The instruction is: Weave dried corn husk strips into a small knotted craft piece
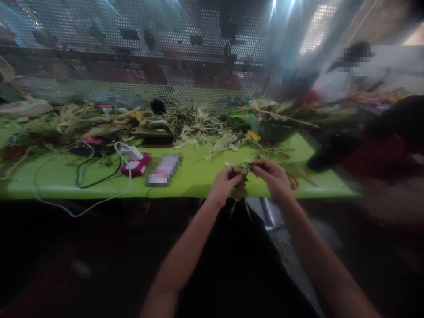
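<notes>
My left hand [225, 184] and my right hand [273, 179] meet at the front edge of a bright green table [192, 176]. Both pinch a small bundle of dried husk strips [241, 185], with thin ends hanging down below the table edge. The left fingers curl round its left side. The right fingertips grip its top right. Heaps of pale dried husks [205, 128] lie across the back of the table.
A pink device with white and black cables [134, 165] and a dark phone [157, 141] lie left of my hands. A green basin of husks [274, 128] stands at the right. A perforated screen [165, 53] backs the table. A person [344, 75] sits far right.
</notes>
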A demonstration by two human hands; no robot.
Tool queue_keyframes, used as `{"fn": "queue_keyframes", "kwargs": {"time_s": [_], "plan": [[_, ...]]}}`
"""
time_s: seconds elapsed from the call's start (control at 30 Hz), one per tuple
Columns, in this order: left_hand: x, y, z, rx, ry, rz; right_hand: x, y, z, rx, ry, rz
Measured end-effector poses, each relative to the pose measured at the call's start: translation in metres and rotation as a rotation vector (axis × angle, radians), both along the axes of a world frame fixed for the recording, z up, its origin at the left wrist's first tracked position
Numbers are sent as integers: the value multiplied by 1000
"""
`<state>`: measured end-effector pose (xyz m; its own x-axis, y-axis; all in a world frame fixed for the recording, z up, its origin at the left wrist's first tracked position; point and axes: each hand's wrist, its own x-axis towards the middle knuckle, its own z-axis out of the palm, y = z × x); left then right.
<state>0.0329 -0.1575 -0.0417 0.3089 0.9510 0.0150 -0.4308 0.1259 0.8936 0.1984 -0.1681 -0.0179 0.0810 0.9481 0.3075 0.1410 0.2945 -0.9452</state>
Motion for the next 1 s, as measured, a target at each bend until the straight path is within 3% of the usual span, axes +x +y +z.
{"fn": "queue_keyframes", "kwargs": {"time_s": [0.13, 0.53, 1.0], "plan": [[1, 0, -1, 16, 32, 29, 1, 1, -5, 10, -34, 7], [9, -5, -9, 276, 273, 278, -6, -3, -3, 105, -223, -106], [4, -7, -7, 282, 270, 257, -3, -4, 5, 132, -269, -35]]}}
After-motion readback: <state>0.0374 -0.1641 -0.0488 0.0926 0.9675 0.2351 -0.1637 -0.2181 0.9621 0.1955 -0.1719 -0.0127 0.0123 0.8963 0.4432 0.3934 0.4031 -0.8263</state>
